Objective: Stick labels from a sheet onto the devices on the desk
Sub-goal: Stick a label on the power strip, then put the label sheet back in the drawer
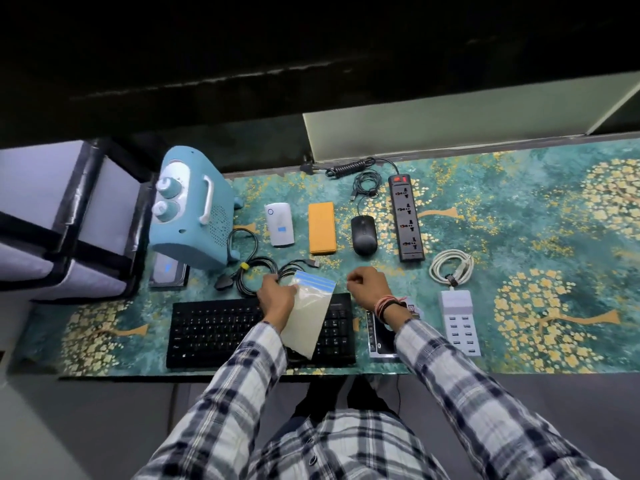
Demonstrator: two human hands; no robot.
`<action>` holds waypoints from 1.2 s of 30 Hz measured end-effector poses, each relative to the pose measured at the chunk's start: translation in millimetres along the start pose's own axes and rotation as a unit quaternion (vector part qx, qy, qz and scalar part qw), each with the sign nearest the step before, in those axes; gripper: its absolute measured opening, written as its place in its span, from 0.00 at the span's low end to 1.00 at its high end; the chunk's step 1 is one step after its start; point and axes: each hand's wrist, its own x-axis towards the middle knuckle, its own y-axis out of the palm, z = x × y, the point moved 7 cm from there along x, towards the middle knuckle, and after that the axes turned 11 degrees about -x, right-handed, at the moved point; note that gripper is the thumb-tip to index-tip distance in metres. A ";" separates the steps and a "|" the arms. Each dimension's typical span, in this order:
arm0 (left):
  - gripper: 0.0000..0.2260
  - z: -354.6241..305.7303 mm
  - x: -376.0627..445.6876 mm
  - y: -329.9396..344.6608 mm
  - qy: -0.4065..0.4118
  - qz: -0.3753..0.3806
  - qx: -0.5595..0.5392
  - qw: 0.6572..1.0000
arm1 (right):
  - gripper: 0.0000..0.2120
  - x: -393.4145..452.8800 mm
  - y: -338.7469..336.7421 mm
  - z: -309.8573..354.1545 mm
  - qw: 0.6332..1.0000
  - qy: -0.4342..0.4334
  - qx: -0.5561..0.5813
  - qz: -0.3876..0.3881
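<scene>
My left hand (277, 297) holds a pale label sheet (308, 313) with blue strips along its top edge, tilted over the black keyboard (214, 330). My right hand (369, 285) hovers just right of the sheet, fingers pinched together; whether a label sits between them I cannot tell. A blue label shows on the white power bank (280, 224) and another on the small device (169, 269) by the heater. The orange power bank (322, 227), black mouse (363, 235) and black power strip (407, 218) lie further back.
A teal heater (194, 209) stands at the back left with black cables (249, 271) in front of it. A white coiled cable (451, 266) and a white multi-port charger (459, 320) lie to the right. A small gadget (379, 337) sits under my right wrist.
</scene>
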 end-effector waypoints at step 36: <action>0.26 143.3 173.4 -388.2 -0.125 -0.036 -0.767 0.628 | 0.10 -84.8 178.0 376.9 0.895 -0.212 0.316 0.231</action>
